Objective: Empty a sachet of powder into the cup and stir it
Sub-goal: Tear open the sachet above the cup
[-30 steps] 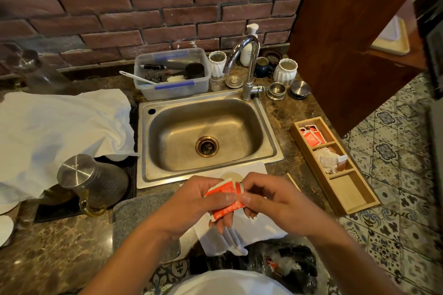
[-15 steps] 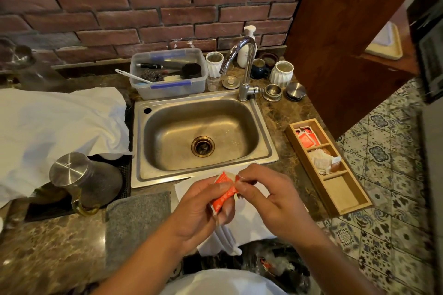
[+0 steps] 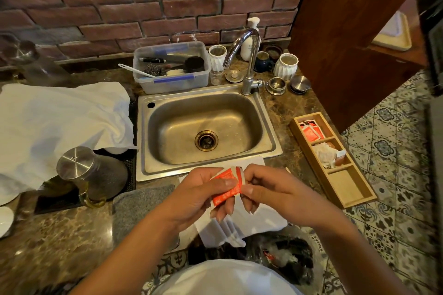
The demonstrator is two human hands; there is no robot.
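An orange and white sachet (image 3: 229,184) is held just in front of the sink's near rim, over a white cloth (image 3: 254,223). My left hand (image 3: 203,195) grips its lower part between thumb and fingers. My right hand (image 3: 271,188) pinches its upper right edge, which is bent over. The cup under my hands is hidden. White ribbed cups (image 3: 286,66) stand behind the tap at the back.
A steel sink (image 3: 148,151) with a tap (image 3: 249,60) lies ahead. A wooden tray (image 3: 352,189) with more sachets sits on the right. On the left are a metal jug (image 3: 91,172), a white cloth (image 3: 55,117) and a grey mat (image 3: 141,203). A plastic box (image 3: 171,79) stands at the back.
Both hands stayed together on the sachet in front of the sink. The sachet turned in my fingers and its top edge is now folded over under my right thumb.
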